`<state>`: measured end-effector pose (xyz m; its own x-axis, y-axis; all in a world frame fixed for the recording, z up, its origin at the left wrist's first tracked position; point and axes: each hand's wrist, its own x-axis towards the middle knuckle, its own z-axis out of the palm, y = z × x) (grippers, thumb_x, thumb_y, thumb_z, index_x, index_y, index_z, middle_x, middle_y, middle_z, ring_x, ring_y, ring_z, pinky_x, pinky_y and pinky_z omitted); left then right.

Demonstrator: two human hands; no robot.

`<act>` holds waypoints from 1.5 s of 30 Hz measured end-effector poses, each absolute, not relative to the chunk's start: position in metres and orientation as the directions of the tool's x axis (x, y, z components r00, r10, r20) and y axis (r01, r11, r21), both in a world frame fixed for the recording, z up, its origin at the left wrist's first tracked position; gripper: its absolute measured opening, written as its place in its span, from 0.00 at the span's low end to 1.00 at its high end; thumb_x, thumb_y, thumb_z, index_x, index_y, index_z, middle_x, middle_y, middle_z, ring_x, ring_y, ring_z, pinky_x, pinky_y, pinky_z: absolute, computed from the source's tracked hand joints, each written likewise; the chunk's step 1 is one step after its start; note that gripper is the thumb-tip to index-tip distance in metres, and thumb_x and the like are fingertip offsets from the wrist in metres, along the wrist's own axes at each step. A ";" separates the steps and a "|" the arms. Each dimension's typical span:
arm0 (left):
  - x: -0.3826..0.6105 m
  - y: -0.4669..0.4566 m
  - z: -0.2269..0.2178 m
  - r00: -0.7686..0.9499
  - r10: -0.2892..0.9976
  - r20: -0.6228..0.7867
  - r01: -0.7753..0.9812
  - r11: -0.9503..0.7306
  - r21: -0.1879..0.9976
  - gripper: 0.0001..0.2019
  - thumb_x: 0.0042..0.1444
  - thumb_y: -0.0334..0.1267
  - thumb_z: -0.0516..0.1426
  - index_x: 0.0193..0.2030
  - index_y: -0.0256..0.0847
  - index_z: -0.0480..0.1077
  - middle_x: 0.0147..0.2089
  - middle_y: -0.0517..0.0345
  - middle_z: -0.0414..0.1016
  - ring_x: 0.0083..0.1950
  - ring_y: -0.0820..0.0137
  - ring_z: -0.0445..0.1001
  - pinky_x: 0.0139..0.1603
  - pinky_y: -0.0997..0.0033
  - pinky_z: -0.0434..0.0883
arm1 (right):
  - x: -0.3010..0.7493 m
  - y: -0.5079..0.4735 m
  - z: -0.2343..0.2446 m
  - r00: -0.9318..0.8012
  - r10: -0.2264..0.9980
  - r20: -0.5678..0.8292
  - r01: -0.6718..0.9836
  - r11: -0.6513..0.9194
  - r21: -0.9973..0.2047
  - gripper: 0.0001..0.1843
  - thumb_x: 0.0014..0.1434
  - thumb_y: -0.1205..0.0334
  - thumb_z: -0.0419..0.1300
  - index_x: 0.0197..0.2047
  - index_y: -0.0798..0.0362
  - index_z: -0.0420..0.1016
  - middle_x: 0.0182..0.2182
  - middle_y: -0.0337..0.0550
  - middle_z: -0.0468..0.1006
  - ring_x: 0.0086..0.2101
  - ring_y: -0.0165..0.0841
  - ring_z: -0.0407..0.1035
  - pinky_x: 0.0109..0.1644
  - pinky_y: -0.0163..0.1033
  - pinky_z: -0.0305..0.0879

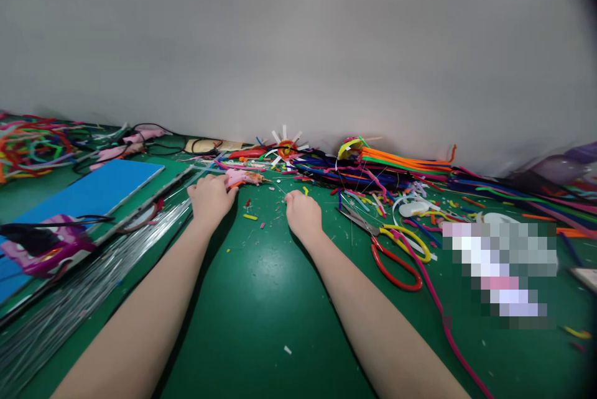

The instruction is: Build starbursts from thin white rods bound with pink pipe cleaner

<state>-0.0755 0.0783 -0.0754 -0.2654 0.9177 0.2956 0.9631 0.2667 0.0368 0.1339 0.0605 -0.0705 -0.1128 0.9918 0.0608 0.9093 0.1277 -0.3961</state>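
My left hand (212, 200) is closed round a small pink hot glue gun (237, 178) lying low over the green table, its nozzle pointing right. A short way to the right, my right hand (303, 215) is closed in a pinch. From its fingertips a very thin pale strand (280, 190) runs toward the nozzle; whether it is wire or glue I cannot tell. Right of my right hand lie scissors (377, 232) with red and yellow handles, blades partly apart. Beyond my hands sits an orange round piece (286, 149) with white strips radiating from it.
Bundled pipe cleaners (405, 160) and scraps line the white wall (298, 45). On the left are a blue board (112, 188), a purple object (56, 247) with a black cord, thin clear sticks (107, 275) and other pink glue guns (119, 150). A magenta pipe cleaner (441, 306) trails toward the front right.
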 end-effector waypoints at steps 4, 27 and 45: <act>-0.075 0.078 -0.074 -0.264 0.920 0.290 0.964 0.264 0.041 0.22 0.56 0.49 0.51 0.53 0.41 0.70 0.49 0.42 0.72 0.51 0.51 0.68 0.47 0.53 0.63 | 0.134 0.061 -0.072 -0.112 0.992 0.061 0.898 0.128 -0.421 0.17 0.66 0.59 0.43 0.43 0.52 0.71 0.36 0.47 0.80 0.38 0.36 0.75 0.39 0.37 0.64; -0.071 0.069 -0.076 -0.242 0.924 0.295 0.970 0.238 0.049 0.25 0.55 0.53 0.51 0.54 0.41 0.67 0.53 0.39 0.70 0.53 0.48 0.66 0.51 0.47 0.59 | 0.145 0.037 -0.029 -0.089 0.954 0.285 0.519 0.289 -0.805 0.18 0.67 0.53 0.42 0.44 0.50 0.70 0.26 0.33 0.73 0.26 0.25 0.66 0.31 0.29 0.57; 0.045 0.025 -0.016 0.183 0.982 0.045 0.587 -0.146 0.797 0.10 0.54 0.43 0.50 0.30 0.40 0.66 0.30 0.57 0.77 0.25 0.71 0.72 0.24 0.74 0.63 | 0.279 -0.055 0.009 0.204 0.917 0.343 0.127 0.322 -0.938 0.13 0.61 0.51 0.54 0.38 0.53 0.70 0.16 0.29 0.57 0.17 0.22 0.48 0.20 0.31 0.44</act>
<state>0.0453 0.0252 -0.0160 0.1831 0.9821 0.0446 0.5866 -0.1455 0.7967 0.2794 -0.0547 0.0087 0.2043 0.9169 0.3429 0.1272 0.3224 -0.9380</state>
